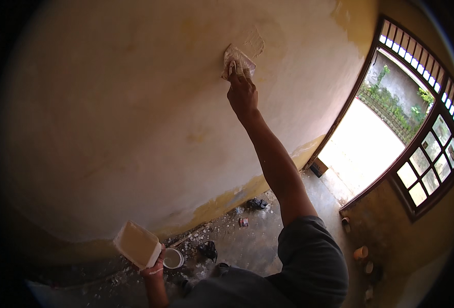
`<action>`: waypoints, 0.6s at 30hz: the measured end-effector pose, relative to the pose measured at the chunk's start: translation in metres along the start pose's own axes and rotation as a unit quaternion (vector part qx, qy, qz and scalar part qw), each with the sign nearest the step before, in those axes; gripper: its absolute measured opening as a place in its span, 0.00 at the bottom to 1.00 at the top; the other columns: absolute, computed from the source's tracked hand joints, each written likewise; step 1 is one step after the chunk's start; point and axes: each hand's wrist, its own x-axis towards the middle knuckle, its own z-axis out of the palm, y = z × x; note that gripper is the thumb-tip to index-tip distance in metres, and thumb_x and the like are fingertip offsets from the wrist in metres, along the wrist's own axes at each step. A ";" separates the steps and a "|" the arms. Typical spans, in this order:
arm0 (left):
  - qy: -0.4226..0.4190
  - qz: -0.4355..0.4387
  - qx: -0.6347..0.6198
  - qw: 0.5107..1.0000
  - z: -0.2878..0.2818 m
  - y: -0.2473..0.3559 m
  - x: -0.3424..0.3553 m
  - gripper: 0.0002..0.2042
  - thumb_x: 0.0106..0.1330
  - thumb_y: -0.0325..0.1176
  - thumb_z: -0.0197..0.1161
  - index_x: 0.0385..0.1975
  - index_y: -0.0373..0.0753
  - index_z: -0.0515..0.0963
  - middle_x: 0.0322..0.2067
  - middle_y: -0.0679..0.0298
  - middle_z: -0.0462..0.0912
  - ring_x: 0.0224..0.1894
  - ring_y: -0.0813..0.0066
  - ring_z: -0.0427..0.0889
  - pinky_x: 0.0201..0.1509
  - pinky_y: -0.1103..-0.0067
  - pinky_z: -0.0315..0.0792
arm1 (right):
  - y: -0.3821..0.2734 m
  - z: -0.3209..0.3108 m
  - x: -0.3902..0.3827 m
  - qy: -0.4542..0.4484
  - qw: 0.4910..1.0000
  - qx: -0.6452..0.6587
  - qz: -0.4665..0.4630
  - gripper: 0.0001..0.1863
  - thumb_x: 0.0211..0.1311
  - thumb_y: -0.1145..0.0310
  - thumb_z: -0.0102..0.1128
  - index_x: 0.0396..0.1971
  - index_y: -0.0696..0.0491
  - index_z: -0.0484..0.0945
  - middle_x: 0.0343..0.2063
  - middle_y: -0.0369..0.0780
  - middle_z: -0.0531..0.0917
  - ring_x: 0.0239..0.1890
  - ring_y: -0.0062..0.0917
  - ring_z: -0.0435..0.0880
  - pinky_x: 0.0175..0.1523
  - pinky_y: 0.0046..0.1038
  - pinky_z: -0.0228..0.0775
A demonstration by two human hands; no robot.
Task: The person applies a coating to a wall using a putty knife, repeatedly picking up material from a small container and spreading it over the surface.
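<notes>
High on the plastered wall [134, 102], my right hand [243, 92] grips a flat, putty-smeared spreader [240, 59], its fingers pressed over the back. The spreader lies against the wall beside a patch of rough, wet-looking putty [255, 42]. At the lower left, my left hand [155, 264] is closed around the edge of a pale rectangular tub [137, 245], tilted and held near the wall's foot. A smooth cream-coloured surface shows in the tub; how full it is, I cannot tell.
A white bucket [173, 258] stands on the splattered floor [247, 246] below me, near black plastic bags [208, 250]. A small red box [243, 222] lies by the wall. To the right are an open doorway [365, 143], a paned window [429, 159] and several pots [361, 252].
</notes>
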 end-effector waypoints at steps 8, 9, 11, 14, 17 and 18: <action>-0.062 0.003 0.049 0.997 -0.012 -0.004 0.004 0.31 0.67 0.57 0.53 0.63 0.43 0.66 0.61 0.54 0.71 0.61 0.44 0.70 0.63 0.40 0.63 | 0.088 -0.026 0.018 0.100 0.752 0.384 0.526 0.20 0.60 0.67 0.59 0.49 0.63 0.75 0.36 0.46 0.84 0.42 0.35 0.85 0.42 0.32 0.83; -0.027 -0.005 0.022 0.999 -0.008 -0.003 0.003 0.31 0.67 0.58 0.53 0.63 0.43 0.66 0.60 0.54 0.72 0.60 0.44 0.70 0.63 0.39 0.63 | 0.086 -0.024 0.027 0.124 0.733 0.405 0.532 0.19 0.59 0.65 0.61 0.45 0.63 0.76 0.33 0.45 0.84 0.41 0.32 0.85 0.41 0.31 0.83; 0.008 -0.002 -0.004 1.000 -0.003 0.004 -0.002 0.31 0.67 0.58 0.53 0.63 0.43 0.66 0.59 0.54 0.72 0.60 0.43 0.70 0.63 0.39 0.63 | 0.059 -0.034 0.057 0.065 0.746 0.370 0.550 0.17 0.58 0.65 0.62 0.43 0.61 0.78 0.34 0.45 0.84 0.41 0.30 0.85 0.40 0.31 0.82; -0.020 0.009 -0.018 1.000 -0.012 0.007 -0.005 0.32 0.66 0.58 0.54 0.63 0.43 0.66 0.59 0.53 0.73 0.59 0.42 0.71 0.61 0.39 0.65 | 0.030 -0.058 0.095 0.021 0.769 0.323 0.552 0.15 0.57 0.64 0.62 0.40 0.59 0.80 0.36 0.45 0.85 0.40 0.30 0.85 0.41 0.32 0.81; -0.052 0.016 0.075 0.996 -0.031 0.011 -0.001 0.32 0.63 0.60 0.57 0.62 0.48 0.68 0.59 0.58 0.74 0.60 0.47 0.73 0.59 0.42 0.67 | 0.030 -0.058 0.117 0.041 0.797 0.322 0.510 0.16 0.57 0.61 0.61 0.39 0.57 0.81 0.38 0.44 0.85 0.42 0.33 0.84 0.45 0.34 0.78; -0.049 0.015 0.069 0.996 -0.024 0.006 -0.001 0.32 0.63 0.60 0.57 0.63 0.49 0.68 0.60 0.58 0.74 0.60 0.47 0.73 0.59 0.42 0.67 | 0.038 -0.056 0.125 0.052 0.817 0.320 0.478 0.17 0.57 0.60 0.60 0.40 0.56 0.81 0.38 0.44 0.85 0.43 0.34 0.84 0.49 0.36 0.76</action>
